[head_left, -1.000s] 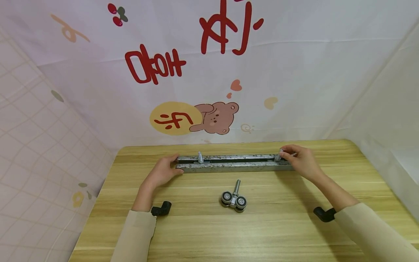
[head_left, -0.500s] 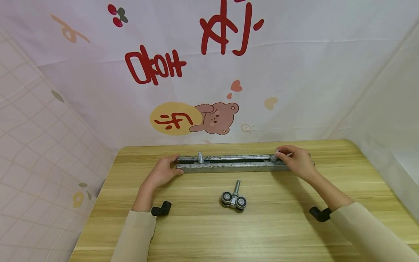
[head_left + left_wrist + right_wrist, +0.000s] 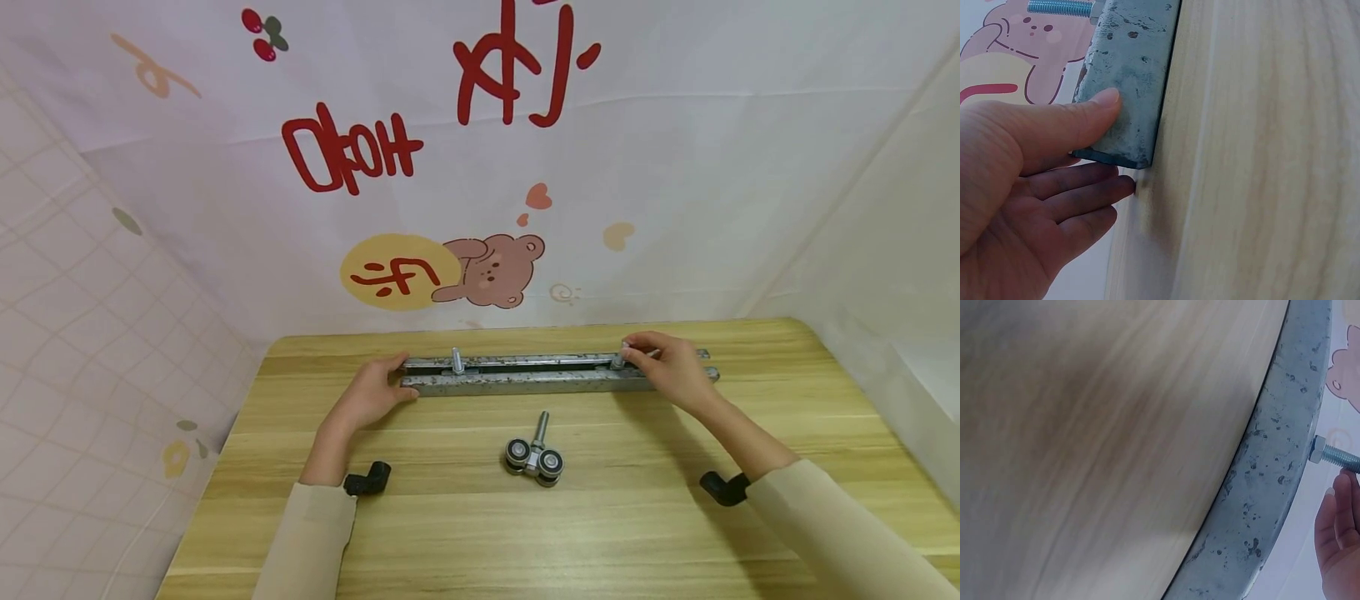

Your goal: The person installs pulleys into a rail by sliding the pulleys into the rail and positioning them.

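A slotted metal rail (image 3: 525, 383) lies along the back of the table, its galvanized side speckled with dark marks. My left hand (image 3: 369, 393) grips its left end, thumb (image 3: 1100, 106) on the front face and fingers around the back. Two threaded bolts stand up out of the slot. The left bolt (image 3: 457, 360) stands free, near my left hand. My right hand (image 3: 671, 367) pinches the right bolt (image 3: 1338, 456), which has a hex nut (image 3: 1317, 449) at its base just above the rail. The parts below both bolts are mostly hidden inside the rail.
A roller trolley (image 3: 534, 458) with several bearing wheels and a threaded bolt lies on the table in front of the rail. Black wrist-camera pieces (image 3: 369, 479) sit at both wrists. A printed cloth wall (image 3: 675, 250) rises behind the table's back edge.
My right hand has slid the right bolt leftward along the slot, uncovering the rail's right end. My left hand keeps its grip on the left end.
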### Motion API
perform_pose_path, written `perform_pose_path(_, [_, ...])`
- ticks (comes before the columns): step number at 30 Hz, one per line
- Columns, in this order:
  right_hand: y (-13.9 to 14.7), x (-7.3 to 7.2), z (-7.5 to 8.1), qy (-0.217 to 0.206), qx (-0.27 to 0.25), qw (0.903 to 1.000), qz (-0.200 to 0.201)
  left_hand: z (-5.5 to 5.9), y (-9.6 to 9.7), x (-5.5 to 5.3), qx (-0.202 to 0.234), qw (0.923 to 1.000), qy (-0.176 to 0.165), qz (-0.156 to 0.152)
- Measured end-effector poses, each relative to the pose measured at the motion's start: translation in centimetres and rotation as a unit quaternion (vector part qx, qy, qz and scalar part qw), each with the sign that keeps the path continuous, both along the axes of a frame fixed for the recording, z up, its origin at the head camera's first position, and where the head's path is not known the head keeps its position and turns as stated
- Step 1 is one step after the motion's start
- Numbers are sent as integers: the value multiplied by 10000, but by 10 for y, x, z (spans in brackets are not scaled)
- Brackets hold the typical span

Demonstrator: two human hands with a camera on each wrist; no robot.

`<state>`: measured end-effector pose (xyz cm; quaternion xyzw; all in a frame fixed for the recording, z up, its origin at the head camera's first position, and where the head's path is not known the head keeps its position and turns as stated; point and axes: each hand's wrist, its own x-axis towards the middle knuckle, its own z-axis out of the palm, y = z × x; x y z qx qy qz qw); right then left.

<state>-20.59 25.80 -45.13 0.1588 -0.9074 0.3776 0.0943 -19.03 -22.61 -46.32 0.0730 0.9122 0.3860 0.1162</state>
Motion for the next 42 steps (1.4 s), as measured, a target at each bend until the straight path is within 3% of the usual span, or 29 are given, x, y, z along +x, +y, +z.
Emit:
perform_pose_path(19, [-17, -2, -1, -45, -105, 9999, 17, -1, 0, 0, 30, 9999, 70, -78])
perform_pose_path(42, [-48, -6, -3, -76, -109, 9994, 318, -2, -1, -1, 53, 10000, 3, -14])
